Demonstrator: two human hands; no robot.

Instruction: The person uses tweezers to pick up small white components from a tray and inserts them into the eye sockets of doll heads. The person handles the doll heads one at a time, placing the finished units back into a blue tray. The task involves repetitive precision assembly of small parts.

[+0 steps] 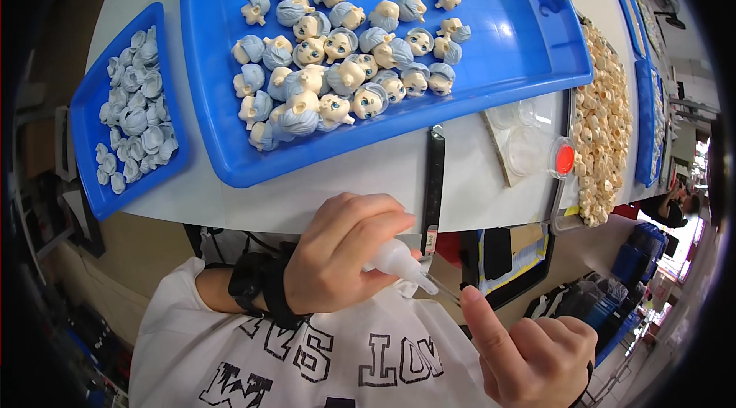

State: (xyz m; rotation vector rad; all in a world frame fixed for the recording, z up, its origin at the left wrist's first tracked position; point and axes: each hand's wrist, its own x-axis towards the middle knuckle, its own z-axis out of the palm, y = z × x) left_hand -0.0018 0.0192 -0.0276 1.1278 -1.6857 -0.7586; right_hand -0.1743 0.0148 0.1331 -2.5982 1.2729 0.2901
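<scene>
- Holding the white squeeze bottle [392, 256] in my left hand [345, 255], fingers wrapped snugly round it, thin nozzle [443, 290] aimed toward 4 o'clock.
- My right hand [537, 354] sits at 4 o'clock from the bottle: index finger [491, 335] stuck out with its tip right by the nozzle, the rest curled in. Can't tell if they're gripping anything, or whether there's a drop on the tip.
- Looks done, at least partly: a pile of doll heads [337, 46] in the big blue tray [491, 9] up at 12 o'clock, blue hair on them. Lots have faces showing; several show a bare pale side, so I wouldn't swear the hair's complete on all of them.
- Looks left: loose blue hair pieces [134, 118] in the small blue tray [88, 123] at 10 o'clock, plus a big heap of pale parts [602, 132] at 2 o'clock with no blue on them that I can see.
- So I'd call it mid-batch, honestly, with plenty of loose bits remaining.
- No head near my fingers that I can make out; the closest ones are in that big tray.
</scene>
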